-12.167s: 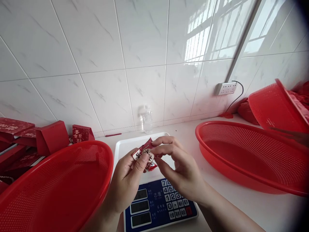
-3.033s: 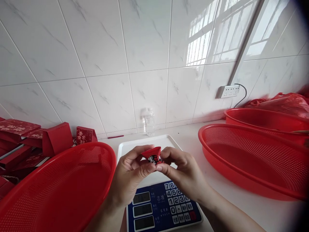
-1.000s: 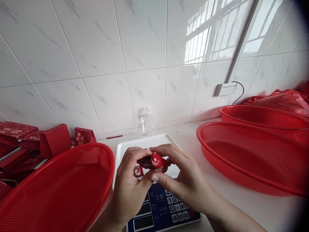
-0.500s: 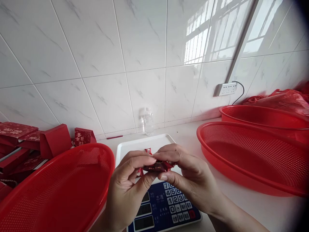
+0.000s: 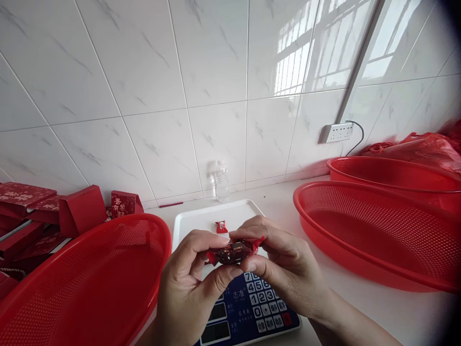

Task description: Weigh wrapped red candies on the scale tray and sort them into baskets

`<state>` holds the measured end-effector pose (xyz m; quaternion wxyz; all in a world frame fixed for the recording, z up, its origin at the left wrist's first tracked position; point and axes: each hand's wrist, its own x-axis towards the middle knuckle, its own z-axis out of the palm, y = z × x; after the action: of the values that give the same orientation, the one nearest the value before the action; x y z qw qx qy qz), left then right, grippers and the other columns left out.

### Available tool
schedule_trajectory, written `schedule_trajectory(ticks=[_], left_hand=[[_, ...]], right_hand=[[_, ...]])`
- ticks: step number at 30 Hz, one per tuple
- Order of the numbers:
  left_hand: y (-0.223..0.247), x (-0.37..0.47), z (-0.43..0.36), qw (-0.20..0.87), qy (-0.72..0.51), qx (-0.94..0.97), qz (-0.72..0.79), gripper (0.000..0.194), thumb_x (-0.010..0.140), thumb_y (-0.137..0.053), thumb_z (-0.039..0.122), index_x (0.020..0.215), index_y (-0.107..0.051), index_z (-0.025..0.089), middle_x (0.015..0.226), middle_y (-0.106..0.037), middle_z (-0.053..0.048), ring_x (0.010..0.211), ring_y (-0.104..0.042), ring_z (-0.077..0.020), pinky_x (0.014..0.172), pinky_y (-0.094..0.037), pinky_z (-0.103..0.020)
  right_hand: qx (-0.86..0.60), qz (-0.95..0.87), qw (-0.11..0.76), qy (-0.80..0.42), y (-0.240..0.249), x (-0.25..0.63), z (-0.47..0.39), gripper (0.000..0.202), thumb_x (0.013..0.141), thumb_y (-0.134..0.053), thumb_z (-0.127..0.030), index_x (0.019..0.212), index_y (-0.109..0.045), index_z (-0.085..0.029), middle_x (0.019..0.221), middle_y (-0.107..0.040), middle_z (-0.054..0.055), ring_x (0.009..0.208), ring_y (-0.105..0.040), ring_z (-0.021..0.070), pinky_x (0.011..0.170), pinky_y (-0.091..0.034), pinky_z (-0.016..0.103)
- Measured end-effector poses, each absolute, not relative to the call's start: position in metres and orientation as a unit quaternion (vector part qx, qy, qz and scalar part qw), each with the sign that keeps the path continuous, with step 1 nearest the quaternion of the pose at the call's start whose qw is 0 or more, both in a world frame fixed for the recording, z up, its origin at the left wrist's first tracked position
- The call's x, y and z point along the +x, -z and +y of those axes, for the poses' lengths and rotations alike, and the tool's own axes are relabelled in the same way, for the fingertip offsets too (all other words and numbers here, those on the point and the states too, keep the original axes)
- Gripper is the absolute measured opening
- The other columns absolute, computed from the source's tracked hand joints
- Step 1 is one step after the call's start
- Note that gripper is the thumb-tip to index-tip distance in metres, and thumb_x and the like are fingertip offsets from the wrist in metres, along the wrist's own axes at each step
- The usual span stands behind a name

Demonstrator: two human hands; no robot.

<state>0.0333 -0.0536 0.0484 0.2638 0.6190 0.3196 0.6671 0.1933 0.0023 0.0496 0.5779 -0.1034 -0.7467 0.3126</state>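
Observation:
A wrapped candy in dark red with bright red twisted ends is pinched between my two hands, above a weighing scale. My left hand grips its left part with thumb and fingertips. At the other end, my right hand holds it the same way. Beyond the fingers, a small red wrapped candy lies on the white pan of the scale. The scale's blue keypad panel shows below my hands, its displays partly covered by the left one.
Red perforated baskets stand at the left and right, with another basket behind. Red gift boxes pile up at the far left. A clear plastic bottle stands by the tiled wall, below and left of a power strip.
My fingers have spread a little and the candy has turned, so more of its wrapper shows. The small candy on the pan is now fully in sight.

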Motion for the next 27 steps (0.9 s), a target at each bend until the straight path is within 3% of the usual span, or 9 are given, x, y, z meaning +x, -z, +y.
schedule_trajectory(ticks=[6,13,18,27], left_hand=[[-0.0486,0.0303,-0.0515,0.225,-0.669,0.642,0.3,0.022,0.085,-0.076,0.018,0.103,-0.075,0.032,0.093,-0.07,0.003,0.088,-0.07,-0.0092,0.08,-0.059,-0.014],[-0.048,0.0261,-0.0521,0.15,-0.656,0.679,0.293,0.028,0.087,-0.073,0.013,0.104,-0.075,0.035,0.099,-0.071,0.005,0.095,-0.069,-0.0088,0.085,-0.058,-0.015],[-0.0491,0.0291,-0.0534,0.22,-0.649,0.669,0.288,0.025,0.087,-0.074,0.018,0.105,-0.073,0.034,0.099,-0.069,0.004,0.092,-0.068,-0.0094,0.081,-0.059,-0.015],[-0.048,0.0277,-0.0509,0.262,-0.642,0.66,0.288,0.021,0.088,-0.073,0.02,0.103,-0.075,0.035,0.098,-0.07,0.005,0.093,-0.07,-0.0092,0.08,-0.058,-0.013]], right_hand=[[-0.111,-0.749,0.583,-0.294,-0.0478,0.1924,0.0009,0.023,0.092,-0.067,-0.041,0.107,-0.074,-0.024,0.08,-0.069,0.004,0.075,-0.066,0.0174,0.066,-0.059,0.033],[-0.082,-0.774,0.566,-0.273,-0.051,0.1939,0.0019,0.028,0.094,-0.065,-0.04,0.119,-0.068,-0.026,0.095,-0.072,0.006,0.084,-0.068,0.0172,0.072,-0.06,0.031],[-0.08,-0.778,0.594,-0.187,-0.0493,0.1955,0.0036,0.022,0.093,-0.068,-0.037,0.109,-0.071,-0.022,0.086,-0.071,0.006,0.08,-0.07,0.0176,0.064,-0.06,0.029],[-0.078,-0.77,0.597,-0.213,-0.0511,0.195,0.0045,0.024,0.09,-0.071,-0.04,0.105,-0.072,-0.022,0.085,-0.07,0.005,0.077,-0.069,0.0162,0.064,-0.059,0.028]])
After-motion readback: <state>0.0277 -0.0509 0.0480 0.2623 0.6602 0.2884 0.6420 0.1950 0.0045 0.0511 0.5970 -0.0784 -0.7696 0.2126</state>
